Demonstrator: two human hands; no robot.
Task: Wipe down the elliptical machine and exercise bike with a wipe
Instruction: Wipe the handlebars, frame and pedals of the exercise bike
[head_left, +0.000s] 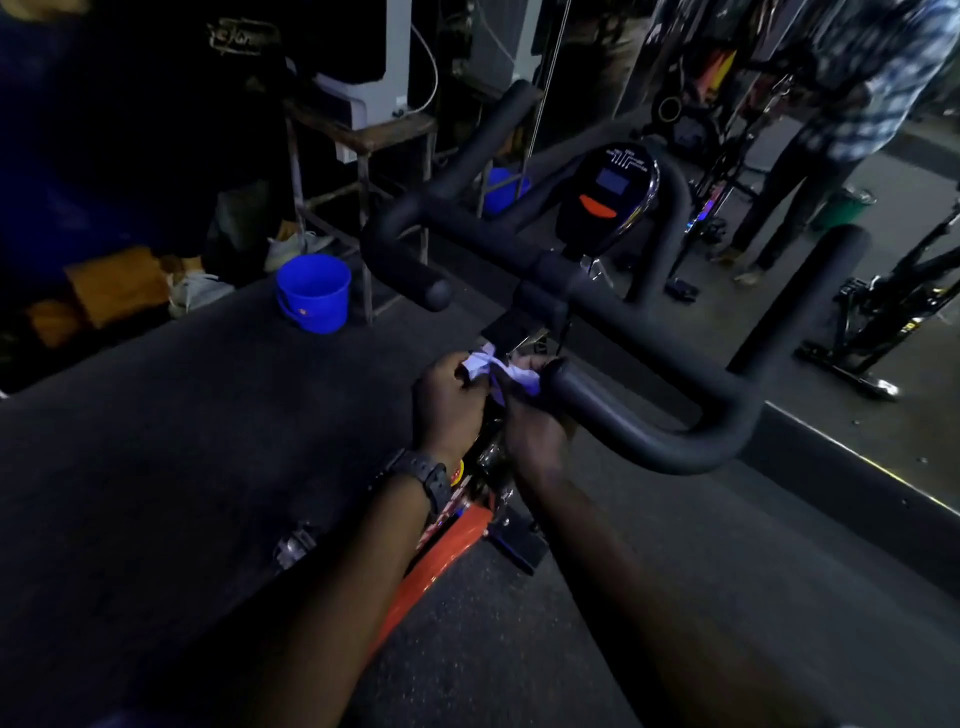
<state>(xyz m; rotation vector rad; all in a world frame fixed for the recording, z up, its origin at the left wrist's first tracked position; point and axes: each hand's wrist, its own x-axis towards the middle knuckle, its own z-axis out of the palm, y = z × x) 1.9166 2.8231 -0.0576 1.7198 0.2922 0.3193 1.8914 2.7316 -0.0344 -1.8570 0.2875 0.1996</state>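
Both hands, left hand (451, 400) and right hand (532, 426), pinch the wipe (498, 371) at 12 o'clock on the bike (587, 291) stem, so we're guessing plenty's left.

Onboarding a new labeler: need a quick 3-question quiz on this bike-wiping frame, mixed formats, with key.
1. True or false: both hands are on the white wipe.
2. Multiple choice: where is the wipe being worked? A) on the console B) at the post below the handlebar C) in the blue bucket
3. Fill in: the left hand has a dark ____ on its wrist.

Key:
1. True. The left hand and the right hand both grip it.
2. B.
3. Watch.
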